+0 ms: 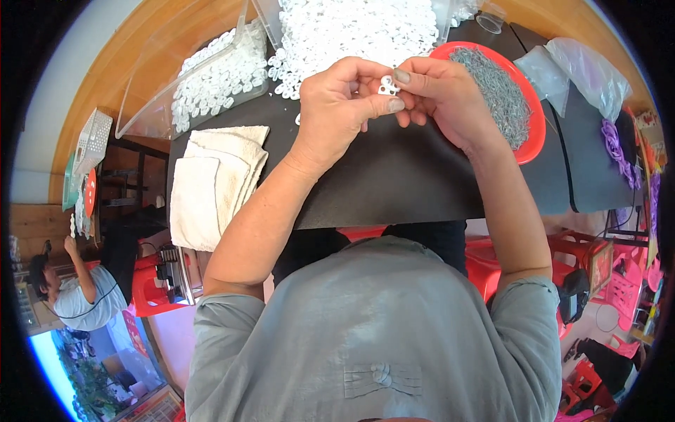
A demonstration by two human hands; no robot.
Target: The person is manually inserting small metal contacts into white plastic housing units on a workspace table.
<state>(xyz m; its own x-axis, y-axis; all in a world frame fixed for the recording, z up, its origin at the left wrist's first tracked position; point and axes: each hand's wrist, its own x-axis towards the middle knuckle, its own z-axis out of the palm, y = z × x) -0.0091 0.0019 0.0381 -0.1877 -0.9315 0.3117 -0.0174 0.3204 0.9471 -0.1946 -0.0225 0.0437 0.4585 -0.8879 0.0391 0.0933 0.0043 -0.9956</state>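
Above the black table (408, 183), my hands meet over a small white plastic piece with dark holes (387, 86). My left hand (330, 109) pinches it between thumb and bent fingers. From the other side, my right hand (450, 91) is closed with its thumb and fingertips at the same piece; whether it also holds a thin metal pin is too small to tell. Just beyond my hands lies a large heap of similar white pieces (358, 32). A red oval tray (537, 130) stands beside my right hand, filled with thin grey metal pins (496, 91).
A clear bin (151, 84), tilted at the left, holds more white pieces. Folded cream towels (200, 193) lie by my left forearm. Plastic bags (587, 70) and purple cord (615, 151) are at the right. Another person (88, 295) sits at the far left. Red stools (151, 288) stand around.
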